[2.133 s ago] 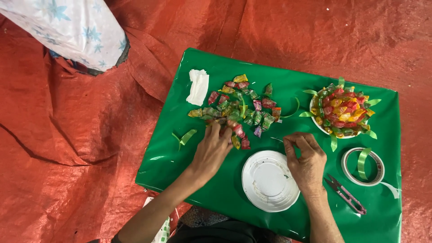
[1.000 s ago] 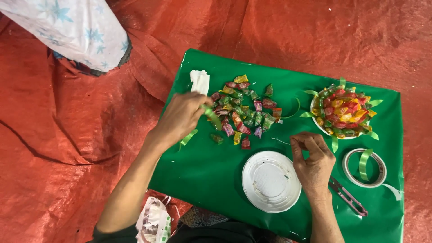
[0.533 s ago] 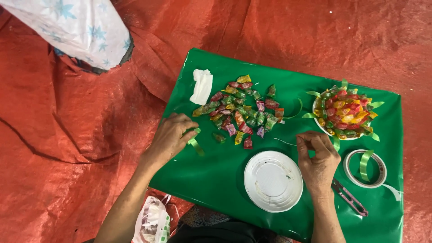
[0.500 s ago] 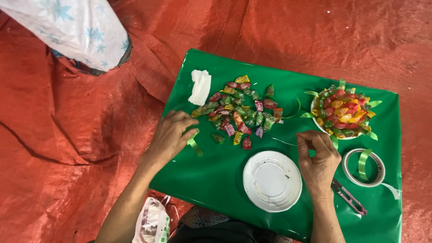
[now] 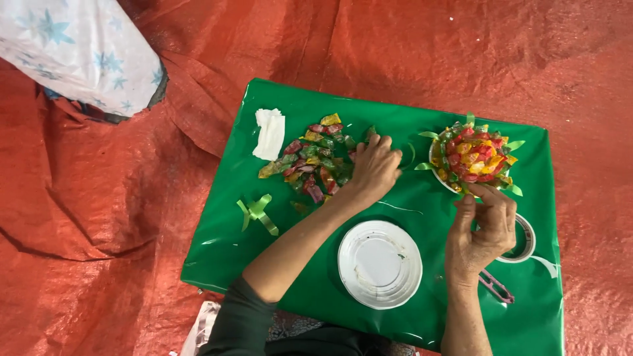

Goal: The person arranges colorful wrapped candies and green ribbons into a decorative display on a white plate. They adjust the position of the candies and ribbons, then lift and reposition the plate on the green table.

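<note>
Two bare hands work over a glossy green paper-covered board lying on a crumpled red tarpaulin. The left hand rests palm down on the right edge of a loose pile of wrapped sweets in red, green and yellow foil, at the far middle of the board; its fingers are slightly spread and curled onto the sweets, and whether any sweet is pinched cannot be told. The right hand is raised at the near right, fingers drawn narrow together with the tips just below a round plate heaped with wrapped sweets and edged with green ribbon loops; what the fingertips hold, if anything, cannot be told. An empty white round paper plate lies near the board's near edge, between the two forearms. A folded white tissue lies just left of the pile, and a short knotted green ribbon piece lies near left, apart from it. A roll of clear tape shows partly behind the right hand, with a pink-handled tool just nearer. A white cloth with blue star prints sits at far left.
</note>
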